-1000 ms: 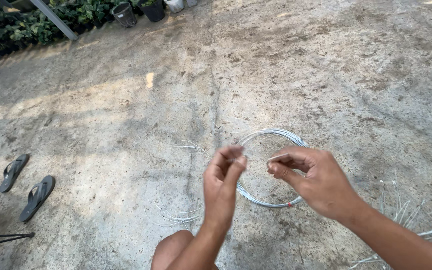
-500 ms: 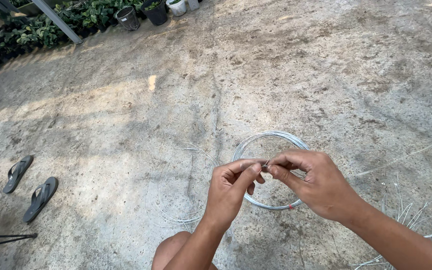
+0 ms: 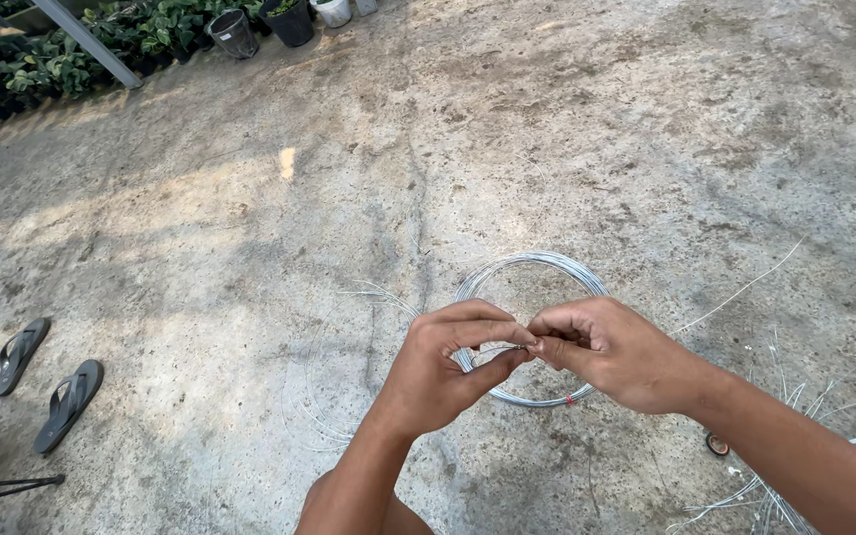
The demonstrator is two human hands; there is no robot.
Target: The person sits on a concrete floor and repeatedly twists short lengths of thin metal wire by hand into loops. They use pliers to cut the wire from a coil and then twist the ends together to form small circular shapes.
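My left hand (image 3: 448,372) and my right hand (image 3: 611,352) meet fingertip to fingertip over a concrete floor, both pinching a thin piece of silver wire (image 3: 507,349) between them. Directly beneath the hands lies a round coil of silver wire (image 3: 527,263) on the ground, partly hidden by my fingers. Thinner loose loops of wire (image 3: 334,396) lie on the floor just left of the coil.
A pair of dark flip-flops (image 3: 47,381) lies at the left. Cut wire strands (image 3: 804,436) are scattered at the lower right. Potted plants (image 3: 235,30) and greenery line the far top left edge. A dark metal rod (image 3: 2,487) pokes in at bottom left.
My left hand has come down and rightward to meet my right hand; the fingertips now touch on the wire. The view has shifted slightly.
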